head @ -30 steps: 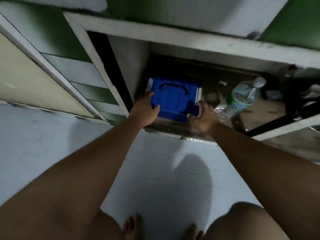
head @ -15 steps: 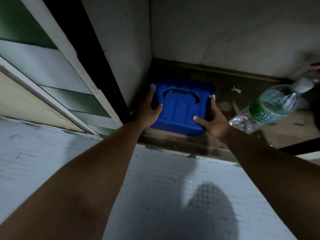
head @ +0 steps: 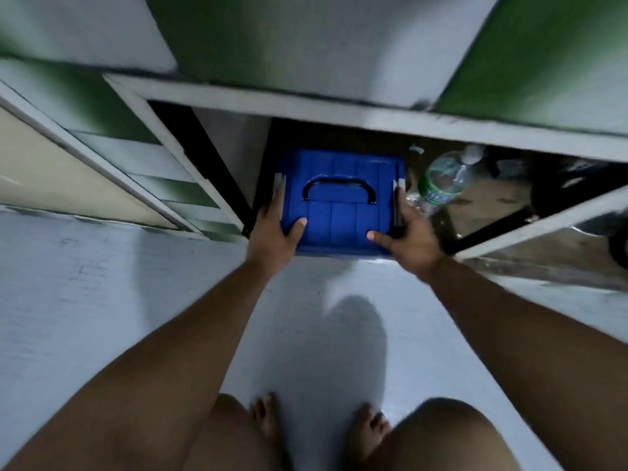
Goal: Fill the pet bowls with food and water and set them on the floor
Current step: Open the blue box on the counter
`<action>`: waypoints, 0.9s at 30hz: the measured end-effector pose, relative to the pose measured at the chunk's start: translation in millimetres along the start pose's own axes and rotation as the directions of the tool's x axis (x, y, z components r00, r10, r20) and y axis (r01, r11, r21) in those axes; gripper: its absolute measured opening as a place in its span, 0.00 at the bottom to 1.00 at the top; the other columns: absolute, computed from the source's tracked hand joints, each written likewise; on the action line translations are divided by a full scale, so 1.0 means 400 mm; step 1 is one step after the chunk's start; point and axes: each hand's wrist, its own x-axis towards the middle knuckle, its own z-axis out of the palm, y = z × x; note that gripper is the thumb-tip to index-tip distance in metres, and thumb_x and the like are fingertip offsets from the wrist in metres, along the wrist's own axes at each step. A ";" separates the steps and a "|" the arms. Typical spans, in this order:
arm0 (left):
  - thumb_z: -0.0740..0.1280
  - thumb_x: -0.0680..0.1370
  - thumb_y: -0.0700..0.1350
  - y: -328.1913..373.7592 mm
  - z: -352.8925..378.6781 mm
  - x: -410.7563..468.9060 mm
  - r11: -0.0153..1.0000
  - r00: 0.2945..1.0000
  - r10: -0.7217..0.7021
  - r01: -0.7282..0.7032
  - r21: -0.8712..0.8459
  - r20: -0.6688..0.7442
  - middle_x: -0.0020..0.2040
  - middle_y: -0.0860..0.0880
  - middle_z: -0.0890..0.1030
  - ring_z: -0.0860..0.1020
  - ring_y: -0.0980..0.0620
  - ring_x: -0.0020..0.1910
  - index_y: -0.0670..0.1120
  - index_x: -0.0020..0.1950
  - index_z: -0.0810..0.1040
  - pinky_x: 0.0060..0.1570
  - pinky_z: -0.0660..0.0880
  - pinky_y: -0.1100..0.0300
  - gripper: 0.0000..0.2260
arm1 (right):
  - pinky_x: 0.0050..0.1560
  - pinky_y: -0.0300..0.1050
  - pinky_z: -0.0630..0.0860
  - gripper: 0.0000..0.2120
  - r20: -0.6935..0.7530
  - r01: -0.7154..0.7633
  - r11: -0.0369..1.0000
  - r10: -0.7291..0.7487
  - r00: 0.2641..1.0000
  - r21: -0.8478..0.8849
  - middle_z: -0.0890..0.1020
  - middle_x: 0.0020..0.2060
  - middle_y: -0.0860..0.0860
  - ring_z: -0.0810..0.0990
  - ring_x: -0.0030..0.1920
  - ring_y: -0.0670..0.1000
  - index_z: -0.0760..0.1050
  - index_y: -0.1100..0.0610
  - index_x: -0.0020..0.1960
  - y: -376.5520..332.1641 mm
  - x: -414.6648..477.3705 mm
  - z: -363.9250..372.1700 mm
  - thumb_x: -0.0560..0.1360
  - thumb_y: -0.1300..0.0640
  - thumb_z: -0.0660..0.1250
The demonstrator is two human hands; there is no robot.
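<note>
Your L hand (head: 273,234) & R hand (head: 409,241) grip the blue lidded box (head: 339,198) by its sides, thumbs on the lid, at the front edge of the low cupboard (head: 306,107), w/ a water bottle (head: 443,180) lying just to its R.

Dim, bluish light leaves a soft shadow (head: 353,334) on the pale floor (head: 85,283). The cabinet (head: 306,108) interior is dark, and motion blur smears the upper part, where straight edges bow near the corners.
</note>
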 end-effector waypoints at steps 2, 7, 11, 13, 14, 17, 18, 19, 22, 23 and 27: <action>0.69 0.81 0.53 0.068 -0.054 -0.112 1.000 0.999 0.002 -0.001 -0.009 0.036 0.74 0.38 0.70 0.71 0.40 0.71 0.53 0.84 0.52 0.68 0.67 0.56 0.37 | 0.68 0.29 0.66 0.49 -0.085 0.020 0.999 -0.022 0.996 -0.026 0.67 0.70 0.41 0.66 0.70 0.33 0.53 0.58 0.81 -0.040 -0.131 -0.021 0.69 0.65 0.79; 0.69 0.81 0.50 0.260 -0.221 -0.395 0.996 0.991 -0.063 0.070 -0.056 0.119 0.66 0.40 0.75 0.75 0.41 0.64 0.55 0.84 0.51 0.63 0.72 0.54 0.37 | 0.67 0.46 0.74 0.49 -0.001 -0.071 0.997 0.071 0.998 -0.013 0.72 0.68 0.51 0.73 0.68 0.52 0.51 0.51 0.82 -0.203 -0.453 -0.098 0.71 0.59 0.78; 0.69 0.81 0.49 0.392 -0.359 -0.559 0.993 0.990 -0.066 0.078 -0.089 0.126 0.70 0.41 0.74 0.74 0.43 0.68 0.52 0.84 0.54 0.69 0.72 0.47 0.35 | 0.59 0.31 0.76 0.47 0.066 -0.026 0.998 0.030 0.997 -0.062 0.75 0.66 0.50 0.76 0.62 0.45 0.53 0.52 0.82 -0.361 -0.624 -0.168 0.72 0.54 0.78; 0.69 0.81 0.50 0.456 -0.419 -0.617 0.994 0.994 -0.070 0.076 -0.076 0.090 0.69 0.41 0.74 0.74 0.44 0.68 0.52 0.84 0.55 0.69 0.72 0.50 0.35 | 0.62 0.33 0.74 0.49 0.025 -0.031 0.997 0.033 0.999 -0.074 0.73 0.68 0.50 0.74 0.66 0.47 0.51 0.51 0.82 -0.438 -0.692 -0.196 0.72 0.53 0.78; 0.70 0.81 0.50 0.486 -0.450 -0.639 0.995 0.996 -0.065 0.070 -0.068 0.065 0.69 0.40 0.74 0.74 0.43 0.68 0.51 0.83 0.56 0.68 0.71 0.53 0.35 | 0.67 0.40 0.74 0.49 0.021 -0.034 0.996 0.036 0.999 -0.078 0.71 0.69 0.51 0.73 0.68 0.50 0.51 0.50 0.82 -0.475 -0.718 -0.208 0.71 0.53 0.78; 0.69 0.81 0.51 0.566 -0.529 -0.679 0.998 0.999 -0.029 0.030 -0.050 0.028 0.72 0.41 0.73 0.72 0.44 0.70 0.50 0.83 0.57 0.70 0.70 0.52 0.35 | 0.73 0.48 0.69 0.51 -0.009 -0.016 0.997 0.015 1.000 -0.081 0.69 0.71 0.49 0.70 0.70 0.50 0.50 0.47 0.82 -0.570 -0.772 -0.241 0.70 0.51 0.79; 0.69 0.81 0.52 0.588 -0.552 -0.687 0.999 0.999 -0.020 0.021 -0.045 0.028 0.72 0.41 0.72 0.72 0.44 0.71 0.50 0.83 0.56 0.71 0.70 0.49 0.35 | 0.72 0.47 0.68 0.51 -0.018 -0.021 0.996 0.019 1.000 -0.087 0.68 0.70 0.49 0.70 0.70 0.50 0.49 0.45 0.82 -0.598 -0.787 -0.250 0.70 0.50 0.79; 0.69 0.81 0.52 0.608 -0.575 -0.692 0.999 1.000 -0.014 0.015 -0.038 0.024 0.73 0.42 0.72 0.72 0.45 0.71 0.50 0.84 0.56 0.71 0.71 0.47 0.35 | 0.72 0.47 0.68 0.52 -0.026 -0.024 0.996 0.022 0.999 -0.085 0.68 0.70 0.47 0.69 0.69 0.49 0.48 0.42 0.81 -0.625 -0.799 -0.259 0.69 0.49 0.79; 0.68 0.81 0.55 0.664 -0.628 -0.708 0.999 0.999 -0.030 0.030 -0.013 -0.016 0.71 0.44 0.71 0.72 0.46 0.69 0.52 0.83 0.56 0.70 0.71 0.48 0.35 | 0.70 0.45 0.68 0.51 -0.042 -0.005 0.998 0.002 0.999 -0.068 0.67 0.66 0.43 0.69 0.66 0.46 0.48 0.38 0.80 -0.695 -0.834 -0.284 0.69 0.48 0.79; 0.68 0.81 0.56 0.680 -0.643 -0.713 1.000 0.999 -0.028 0.028 -0.014 -0.026 0.71 0.44 0.71 0.72 0.46 0.69 0.53 0.83 0.56 0.69 0.71 0.50 0.35 | 0.70 0.45 0.69 0.51 -0.044 0.007 0.998 -0.010 0.999 -0.061 0.67 0.65 0.43 0.70 0.66 0.46 0.48 0.38 0.80 -0.716 -0.843 -0.292 0.70 0.48 0.79; 0.68 0.81 0.56 0.745 -0.696 -0.719 0.999 0.997 -0.009 0.005 -0.050 -0.076 0.72 0.46 0.71 0.71 0.48 0.70 0.54 0.83 0.57 0.68 0.69 0.54 0.34 | 0.72 0.47 0.70 0.47 -0.084 0.098 0.991 -0.105 0.991 -0.091 0.69 0.66 0.46 0.72 0.66 0.46 0.49 0.41 0.81 -0.798 -0.856 -0.320 0.72 0.45 0.76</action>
